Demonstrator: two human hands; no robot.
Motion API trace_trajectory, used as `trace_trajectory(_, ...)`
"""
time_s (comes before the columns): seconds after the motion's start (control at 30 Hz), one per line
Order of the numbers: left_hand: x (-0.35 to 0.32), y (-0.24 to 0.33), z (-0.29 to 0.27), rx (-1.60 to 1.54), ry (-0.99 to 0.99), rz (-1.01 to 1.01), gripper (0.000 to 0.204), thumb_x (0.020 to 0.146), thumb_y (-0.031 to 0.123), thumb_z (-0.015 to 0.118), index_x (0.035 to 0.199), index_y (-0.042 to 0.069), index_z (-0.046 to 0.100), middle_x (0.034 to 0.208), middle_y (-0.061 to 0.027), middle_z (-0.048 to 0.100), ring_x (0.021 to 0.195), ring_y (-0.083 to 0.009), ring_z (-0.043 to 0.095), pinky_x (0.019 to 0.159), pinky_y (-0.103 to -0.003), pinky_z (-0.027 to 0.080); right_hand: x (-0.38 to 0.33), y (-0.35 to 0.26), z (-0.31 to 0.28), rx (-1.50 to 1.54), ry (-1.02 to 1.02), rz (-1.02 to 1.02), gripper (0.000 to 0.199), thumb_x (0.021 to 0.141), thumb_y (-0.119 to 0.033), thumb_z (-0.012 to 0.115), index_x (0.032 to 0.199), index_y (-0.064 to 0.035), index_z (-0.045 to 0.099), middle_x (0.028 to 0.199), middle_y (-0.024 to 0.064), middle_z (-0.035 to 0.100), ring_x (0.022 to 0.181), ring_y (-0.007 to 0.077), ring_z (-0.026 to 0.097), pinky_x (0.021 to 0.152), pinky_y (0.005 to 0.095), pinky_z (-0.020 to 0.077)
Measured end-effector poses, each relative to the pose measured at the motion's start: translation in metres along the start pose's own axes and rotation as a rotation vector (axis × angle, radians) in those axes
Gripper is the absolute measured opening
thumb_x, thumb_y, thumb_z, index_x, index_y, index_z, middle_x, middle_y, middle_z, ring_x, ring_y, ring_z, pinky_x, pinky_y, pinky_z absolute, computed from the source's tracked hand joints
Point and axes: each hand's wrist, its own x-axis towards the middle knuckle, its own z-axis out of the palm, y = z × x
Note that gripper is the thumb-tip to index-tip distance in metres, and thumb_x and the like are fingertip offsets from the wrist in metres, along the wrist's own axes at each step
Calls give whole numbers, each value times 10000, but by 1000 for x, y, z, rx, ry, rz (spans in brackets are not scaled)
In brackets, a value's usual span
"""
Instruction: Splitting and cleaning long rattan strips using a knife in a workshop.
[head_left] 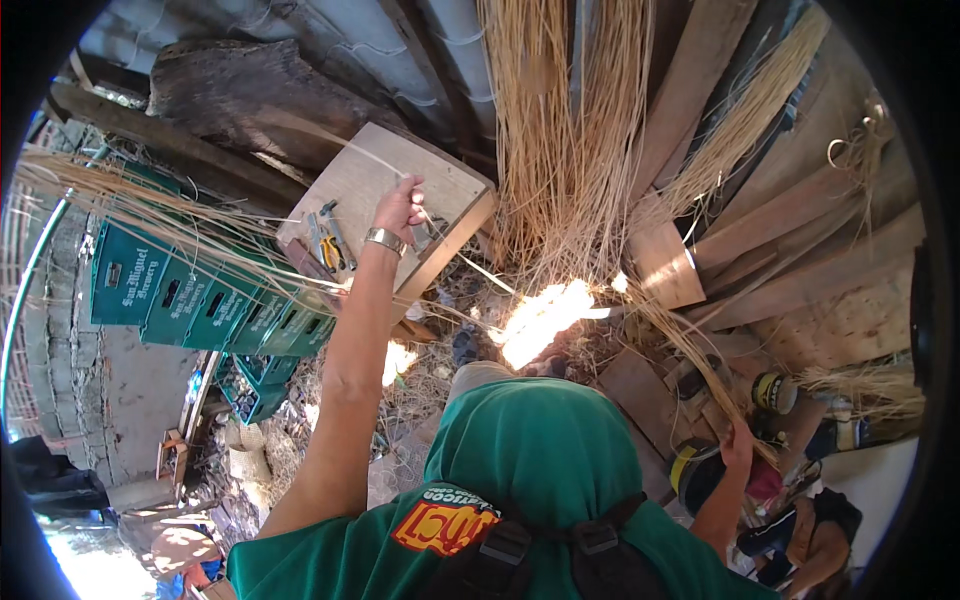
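My left hand (402, 205), with a metal watch at the wrist, is closed around a thin pale rattan strip (488, 272). The strip runs past the hand over a wooden board-topped stand (365, 165) and down toward the sunlit floor. Yellow-handled pliers (328, 245) and another hand tool lie on that stand, left of my hand. At the lower right, my right hand (737, 448) is closed against a long bundle of rattan strips (700, 365); its fingers are partly hidden.
Green plastic crates (195, 300) are stacked at the left, with loose strips (200, 220) stretching above them. Tall bundles of strips (570, 130) lean at the back. Planks (770, 225) and tins (772, 392) stand at the right. Fibre scraps cover the floor.
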Motion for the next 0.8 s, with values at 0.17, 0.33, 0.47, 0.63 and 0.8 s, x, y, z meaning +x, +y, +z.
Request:
trace_trajectory(0.17,-24,34,62,-180,-548,-48,328,947,406,507,856,92,530,521,46,333,408,-58,273,360,-202,226,-48,-16,74,-364,-713,-217,185,911,-231,564,792,-92,592,792,6,594,646,114,513,537,263,421)
trace_trajectory(0.33,-49,114,98,898,-99,265,374,848,498,617,813,128,579,679,29,508,537,-87,422,508,-270,381,-6,54,23,-1636,-262,-402,202,856,-235,566,922,-56,631,902,205,635,849,317,637,730,446,488)
trace_trajectory(0.47,-24,132,190,958,-633,1098,365,902,343,578,1113,46,599,758,-16,537,630,-84,470,565,-286,421,-23,79,138,-1296,-474,-956,243,838,-268,561,946,-59,622,942,180,624,862,333,606,724,432,492)
trace_trajectory(0.63,6,40,375,748,-1306,1132,364,901,322,581,1123,34,589,793,-29,541,665,-98,481,591,-291,427,-133,50,306,-771,-493,-650,248,860,-244,558,967,-24,599,792,118,643,707,264,624,615,410,475)
trace_trajectory(0.8,41,9,386,655,-1608,1074,364,899,302,585,1133,23,579,829,-42,546,700,-111,492,617,-297,434,-196,74,385,-854,-624,-919,175,782,-185,569,778,-11,561,803,168,598,774,390,584,679,476,461)
